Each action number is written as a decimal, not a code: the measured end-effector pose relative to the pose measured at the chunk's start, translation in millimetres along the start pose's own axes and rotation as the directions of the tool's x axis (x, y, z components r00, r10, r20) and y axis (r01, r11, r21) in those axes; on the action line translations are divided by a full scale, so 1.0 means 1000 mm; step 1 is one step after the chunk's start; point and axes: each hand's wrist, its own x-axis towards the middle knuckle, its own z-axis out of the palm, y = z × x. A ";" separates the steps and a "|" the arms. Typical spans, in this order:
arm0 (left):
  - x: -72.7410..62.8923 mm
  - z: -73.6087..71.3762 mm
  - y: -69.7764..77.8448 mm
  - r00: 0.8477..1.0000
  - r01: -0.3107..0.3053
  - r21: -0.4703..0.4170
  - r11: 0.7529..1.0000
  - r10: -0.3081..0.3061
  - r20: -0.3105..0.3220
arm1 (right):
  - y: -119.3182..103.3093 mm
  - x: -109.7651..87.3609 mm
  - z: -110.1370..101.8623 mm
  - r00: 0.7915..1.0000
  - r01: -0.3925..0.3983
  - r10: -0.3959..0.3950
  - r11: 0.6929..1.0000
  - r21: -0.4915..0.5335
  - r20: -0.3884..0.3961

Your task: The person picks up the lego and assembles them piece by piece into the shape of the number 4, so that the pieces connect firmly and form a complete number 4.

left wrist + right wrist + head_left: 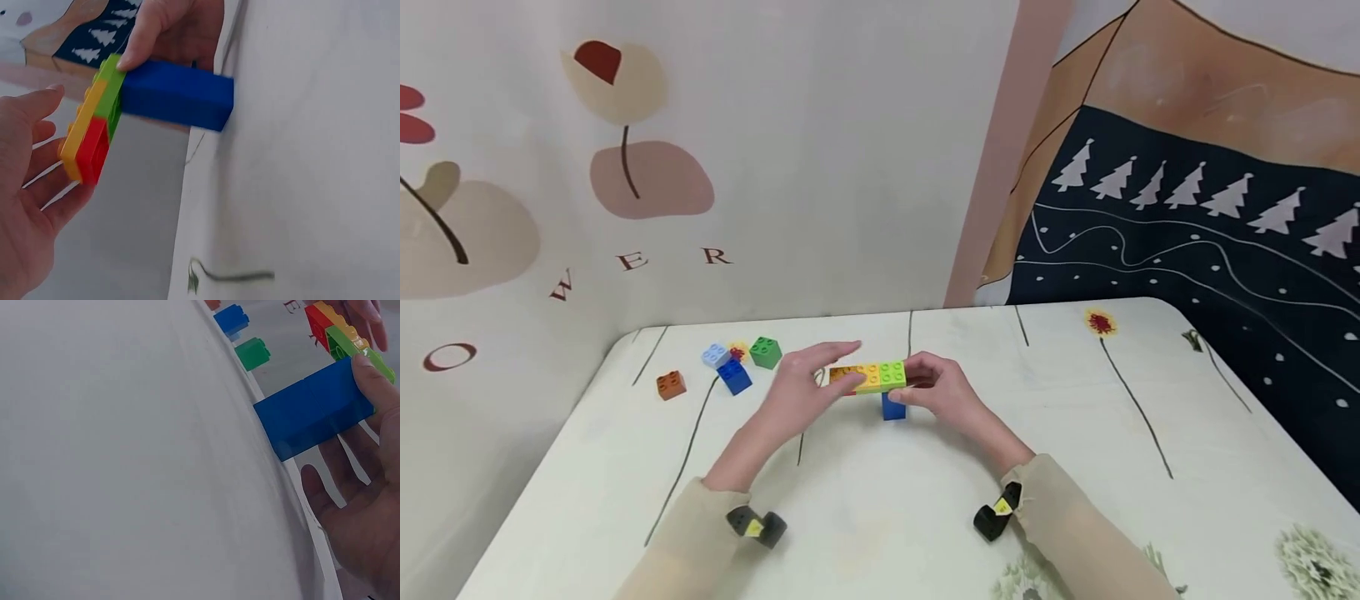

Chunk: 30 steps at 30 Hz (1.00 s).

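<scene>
My right hand (946, 390) holds a toy-brick build, thumb by the joint between its blue column and lime green top, fingers behind. The column is blue bricks (312, 409) standing upright on the table. On top, a lime green brick (892, 374) adjoins a yellow brick (871, 377), which sticks out to the left. Beneath the yellow one is a red brick (92, 150). My left hand (797, 387) is around the overhanging yellow end with its fingers spread; in the left wrist view its thumb stands apart from the studs.
Loose bricks lie at the back left of the table (865, 500): an orange-brown brick (671, 385), a light blue brick (715, 356), a blue brick (734, 377) and a green brick (765, 352). A printed curtain (850, 167) hangs behind the far edge.
</scene>
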 end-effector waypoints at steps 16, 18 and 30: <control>-0.029 -0.061 -0.048 0.958 0.246 -0.155 0.957 -0.265 -0.113 | -0.003 0.001 0.002 0.999 -0.034 0.033 0.999 -0.010 -0.021; -0.031 -0.066 -0.052 0.954 0.250 -0.151 0.957 -0.269 -0.129 | -0.003 0.001 0.002 0.999 -0.033 0.033 0.999 -0.010 -0.022; -0.045 -0.082 -0.084 0.902 0.379 -0.083 0.922 -0.388 -0.189 | -0.001 -0.001 0.003 1.000 0.003 -0.003 1.000 -0.019 0.011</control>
